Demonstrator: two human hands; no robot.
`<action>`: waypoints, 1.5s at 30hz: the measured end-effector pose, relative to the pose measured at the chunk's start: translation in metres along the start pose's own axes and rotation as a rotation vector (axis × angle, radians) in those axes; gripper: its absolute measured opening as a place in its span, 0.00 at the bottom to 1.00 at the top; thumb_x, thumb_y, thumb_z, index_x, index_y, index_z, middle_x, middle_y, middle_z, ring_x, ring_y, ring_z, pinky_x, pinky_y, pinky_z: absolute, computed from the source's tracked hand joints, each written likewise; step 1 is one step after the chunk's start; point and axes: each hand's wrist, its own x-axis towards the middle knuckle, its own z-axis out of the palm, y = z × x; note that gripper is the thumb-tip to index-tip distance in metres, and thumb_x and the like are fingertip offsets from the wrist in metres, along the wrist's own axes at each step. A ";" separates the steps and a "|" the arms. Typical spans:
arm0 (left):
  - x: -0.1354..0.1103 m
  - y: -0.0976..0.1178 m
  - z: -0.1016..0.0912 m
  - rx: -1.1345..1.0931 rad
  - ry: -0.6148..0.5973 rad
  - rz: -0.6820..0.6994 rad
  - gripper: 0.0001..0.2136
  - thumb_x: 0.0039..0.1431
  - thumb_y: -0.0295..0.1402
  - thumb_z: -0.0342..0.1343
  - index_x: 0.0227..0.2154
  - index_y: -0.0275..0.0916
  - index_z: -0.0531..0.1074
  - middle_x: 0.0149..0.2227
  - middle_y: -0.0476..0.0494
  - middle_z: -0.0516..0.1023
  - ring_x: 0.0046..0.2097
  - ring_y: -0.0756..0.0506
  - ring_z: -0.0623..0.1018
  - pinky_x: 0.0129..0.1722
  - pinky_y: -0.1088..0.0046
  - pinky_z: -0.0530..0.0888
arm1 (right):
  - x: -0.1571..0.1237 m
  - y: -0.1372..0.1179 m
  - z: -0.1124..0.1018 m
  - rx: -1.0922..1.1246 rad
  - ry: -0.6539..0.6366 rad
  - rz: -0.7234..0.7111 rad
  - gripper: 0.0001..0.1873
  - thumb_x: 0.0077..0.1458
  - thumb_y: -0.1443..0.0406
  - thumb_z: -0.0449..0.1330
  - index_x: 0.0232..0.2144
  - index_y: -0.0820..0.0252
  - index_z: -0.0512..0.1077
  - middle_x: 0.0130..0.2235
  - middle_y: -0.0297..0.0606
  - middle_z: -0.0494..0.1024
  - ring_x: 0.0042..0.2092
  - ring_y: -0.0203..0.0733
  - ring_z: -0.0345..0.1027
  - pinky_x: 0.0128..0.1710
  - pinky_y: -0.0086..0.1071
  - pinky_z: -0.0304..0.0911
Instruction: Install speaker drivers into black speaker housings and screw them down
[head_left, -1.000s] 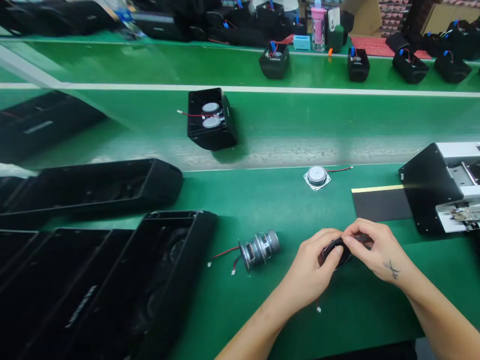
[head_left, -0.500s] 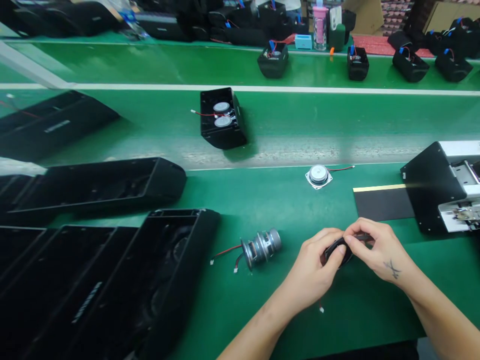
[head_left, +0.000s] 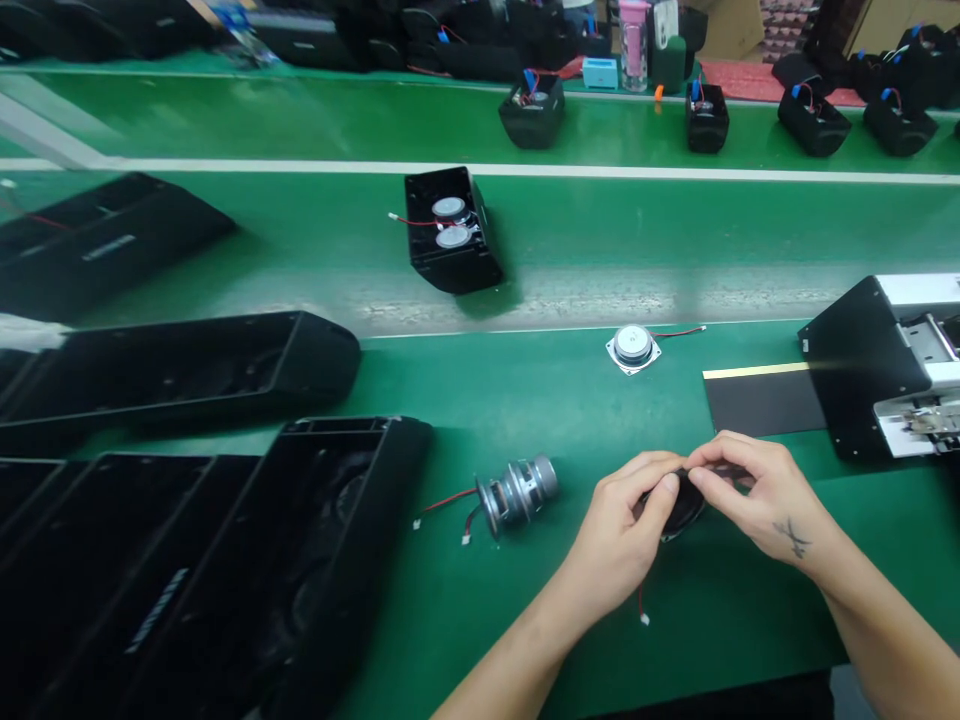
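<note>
The green counter (head_left: pixel 480 620) is carrying open black housings (head_left: pixel 225 590) at its left. Toward the middle, a stack of silver speakers (head_left: pixel 517 495) is lying sideways. Near the far edge, a single speaker (head_left: pixel 633 346) is resting; at the right, a dark mat (head_left: pixel 763 402) is lying beside a machine (head_left: pixel 862 370).

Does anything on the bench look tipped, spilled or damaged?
Nothing plainly spilled or damaged. Slightly odd: the silver speaker stack lies on its side, wire ends free, while the single speaker sits flat. The round dark part at the left hand and right hand is partly covered; I can't judge it.
</note>
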 end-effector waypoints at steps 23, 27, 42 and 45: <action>-0.005 -0.003 -0.002 -0.219 -0.114 -0.186 0.21 0.67 0.52 0.58 0.46 0.38 0.80 0.44 0.42 0.83 0.47 0.42 0.79 0.52 0.67 0.75 | -0.002 -0.008 -0.016 -0.010 0.002 0.069 0.11 0.62 0.60 0.61 0.28 0.56 0.76 0.27 0.33 0.78 0.28 0.37 0.69 0.28 0.29 0.64; -0.008 -0.002 0.000 -0.249 -0.091 -0.213 0.23 0.65 0.55 0.59 0.43 0.37 0.79 0.42 0.42 0.81 0.44 0.42 0.77 0.49 0.67 0.75 | -0.005 -0.007 -0.015 -0.008 -0.025 0.083 0.12 0.63 0.59 0.60 0.29 0.55 0.76 0.27 0.32 0.77 0.29 0.37 0.69 0.28 0.30 0.62; -0.006 -0.003 -0.008 -0.297 -0.072 -0.170 0.19 0.66 0.52 0.60 0.42 0.40 0.80 0.44 0.43 0.82 0.47 0.42 0.78 0.52 0.68 0.72 | -0.004 -0.010 -0.023 0.035 -0.037 0.105 0.12 0.62 0.58 0.61 0.28 0.56 0.75 0.28 0.32 0.73 0.29 0.35 0.65 0.29 0.28 0.61; -0.007 -0.004 -0.008 -0.309 -0.063 -0.160 0.19 0.66 0.52 0.60 0.41 0.40 0.80 0.45 0.42 0.82 0.48 0.41 0.78 0.52 0.67 0.73 | -0.003 -0.011 -0.023 0.044 -0.042 0.126 0.12 0.61 0.58 0.61 0.28 0.57 0.75 0.28 0.32 0.73 0.29 0.35 0.64 0.29 0.28 0.61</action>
